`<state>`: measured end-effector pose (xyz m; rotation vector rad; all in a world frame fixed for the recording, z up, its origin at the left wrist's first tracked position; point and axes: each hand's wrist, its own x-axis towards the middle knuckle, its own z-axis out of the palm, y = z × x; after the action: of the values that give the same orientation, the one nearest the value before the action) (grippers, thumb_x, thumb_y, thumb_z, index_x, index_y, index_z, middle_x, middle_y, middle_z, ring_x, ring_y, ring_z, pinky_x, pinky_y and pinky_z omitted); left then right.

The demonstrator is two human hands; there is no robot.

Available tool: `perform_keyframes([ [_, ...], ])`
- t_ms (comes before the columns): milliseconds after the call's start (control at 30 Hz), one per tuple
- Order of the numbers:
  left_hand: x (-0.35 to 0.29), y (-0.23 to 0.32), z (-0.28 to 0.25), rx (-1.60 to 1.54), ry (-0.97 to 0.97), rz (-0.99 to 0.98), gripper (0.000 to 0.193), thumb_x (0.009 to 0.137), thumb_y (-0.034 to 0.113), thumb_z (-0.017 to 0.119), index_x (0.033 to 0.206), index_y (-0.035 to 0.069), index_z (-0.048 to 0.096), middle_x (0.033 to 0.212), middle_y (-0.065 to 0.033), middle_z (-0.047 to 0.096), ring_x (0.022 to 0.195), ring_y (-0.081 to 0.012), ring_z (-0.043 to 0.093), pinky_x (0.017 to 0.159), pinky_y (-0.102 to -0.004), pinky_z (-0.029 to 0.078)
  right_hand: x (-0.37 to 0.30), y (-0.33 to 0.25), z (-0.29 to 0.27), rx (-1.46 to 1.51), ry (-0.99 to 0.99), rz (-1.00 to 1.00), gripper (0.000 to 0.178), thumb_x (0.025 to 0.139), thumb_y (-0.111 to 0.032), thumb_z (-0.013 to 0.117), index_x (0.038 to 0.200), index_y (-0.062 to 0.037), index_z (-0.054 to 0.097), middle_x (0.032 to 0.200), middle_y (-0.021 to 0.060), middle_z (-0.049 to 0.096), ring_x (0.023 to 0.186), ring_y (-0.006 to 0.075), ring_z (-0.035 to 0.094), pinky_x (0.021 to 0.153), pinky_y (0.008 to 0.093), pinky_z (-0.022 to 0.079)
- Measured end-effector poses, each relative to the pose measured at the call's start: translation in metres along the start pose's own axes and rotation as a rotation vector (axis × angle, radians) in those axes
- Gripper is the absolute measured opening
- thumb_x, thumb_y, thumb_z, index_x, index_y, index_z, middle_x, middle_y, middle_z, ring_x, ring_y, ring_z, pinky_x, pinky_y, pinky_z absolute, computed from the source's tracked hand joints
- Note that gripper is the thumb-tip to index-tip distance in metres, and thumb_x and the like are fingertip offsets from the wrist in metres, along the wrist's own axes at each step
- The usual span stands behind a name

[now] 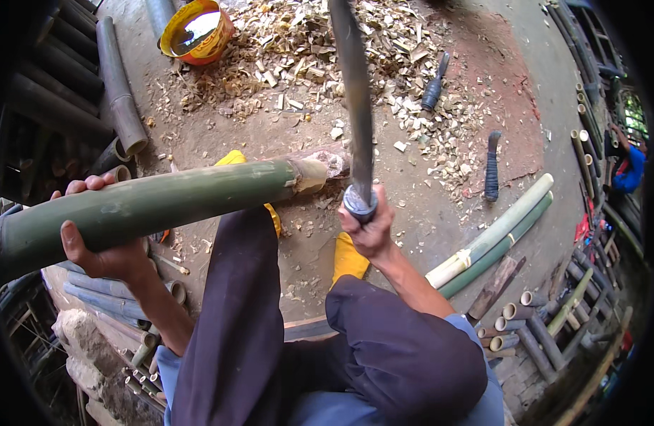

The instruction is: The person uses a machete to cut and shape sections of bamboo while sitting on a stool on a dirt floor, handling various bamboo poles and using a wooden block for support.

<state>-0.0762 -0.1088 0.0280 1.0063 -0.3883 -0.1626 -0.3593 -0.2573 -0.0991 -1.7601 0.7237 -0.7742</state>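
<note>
My left hand [100, 252] is closed around a thick green bamboo pole [178, 199], its thumb on the near side and its fingers over the far side. The pole reaches from the left edge to the middle, where its pale, cut end lies by a rough wooden block [335, 160]. In my right hand [372, 228] is the handle of a machete, gripped tightly. The machete's long dark blade [355, 92] points away from me, slightly blurred, just right of the pole's end. My left leg rises beneath the pole.
Wood chips [291, 57] cover the far floor, with a yellow bucket [217, 46] beside them. Two dark-handled tools, one a knife [492, 170], lie right. Split bamboo lengths [494, 234] and cut bamboo pieces [519, 312] lie nearer. A person in blue [629, 170] is far right.
</note>
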Motion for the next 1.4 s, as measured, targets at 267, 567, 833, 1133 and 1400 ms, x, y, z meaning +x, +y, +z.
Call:
perform_keyframes([
  [267, -0.003, 0.004, -0.008, 0.047, 0.094, 0.014, 0.045, 0.077, 0.026, 0.051, 0.113, 0.001, 0.041, 0.099, -0.0145, 0.047, 0.095, -0.0292, 0.048, 0.093, -0.0458, 0.037, 0.008, 0.002, -0.002, -0.097, -0.236, 0.420, 0.036, 0.085, -0.033, 0.061, 0.093, -0.0003, 0.051, 0.069, 0.0121, 0.062, 0.064, 0.0210, 0.064, 0.053, 0.0309, 0.050],
  [567, 0.003, 0.003, -0.001, -0.018, 0.041, -0.014, 0.051, 0.073, 0.029, 0.052, 0.114, 0.000, 0.041, 0.099, -0.0135, 0.045, 0.093, -0.0273, 0.047, 0.094, -0.0440, 0.036, 0.001, 0.050, -0.006, -0.190, -0.346, 0.571, 0.043, 0.084, -0.039, 0.060, 0.097, 0.0013, 0.051, 0.070, 0.0125, 0.062, 0.068, 0.0265, 0.066, 0.054, 0.0335, 0.050],
  [833, 0.011, 0.004, -0.025, -0.098, -0.221, 0.040, 0.067, 0.063, 0.034, 0.060, 0.119, 0.002, 0.040, 0.097, -0.0120, 0.042, 0.090, -0.0248, 0.045, 0.091, -0.0412, 0.034, 0.007, -0.002, 0.003, -0.155, -0.093, 0.100, 0.037, 0.084, -0.033, 0.062, 0.099, -0.0007, 0.050, 0.070, 0.0119, 0.061, 0.061, 0.0215, 0.063, 0.050, 0.0328, 0.049],
  [1133, 0.012, 0.008, -0.025, -0.038, -0.247, 0.035, 0.071, 0.064, 0.035, 0.061, 0.121, 0.001, 0.037, 0.097, -0.0113, 0.041, 0.091, -0.0250, 0.044, 0.093, -0.0417, 0.033, 0.008, -0.027, 0.002, -0.041, -0.162, 0.273, 0.042, 0.084, -0.039, 0.060, 0.098, -0.0010, 0.050, 0.073, 0.0141, 0.063, 0.067, 0.0252, 0.065, 0.059, 0.0336, 0.050],
  [1400, 0.005, 0.014, 0.005, -0.084, -0.061, -0.171, 0.062, 0.075, 0.027, 0.055, 0.126, -0.003, 0.035, 0.115, -0.0192, 0.046, 0.109, -0.0346, 0.044, 0.106, -0.0504, 0.025, -0.002, 0.052, -0.002, -0.153, -0.372, 0.618, 0.044, 0.086, -0.040, 0.058, 0.104, -0.0002, 0.052, 0.073, 0.0140, 0.063, 0.064, 0.0223, 0.064, 0.055, 0.0335, 0.050],
])
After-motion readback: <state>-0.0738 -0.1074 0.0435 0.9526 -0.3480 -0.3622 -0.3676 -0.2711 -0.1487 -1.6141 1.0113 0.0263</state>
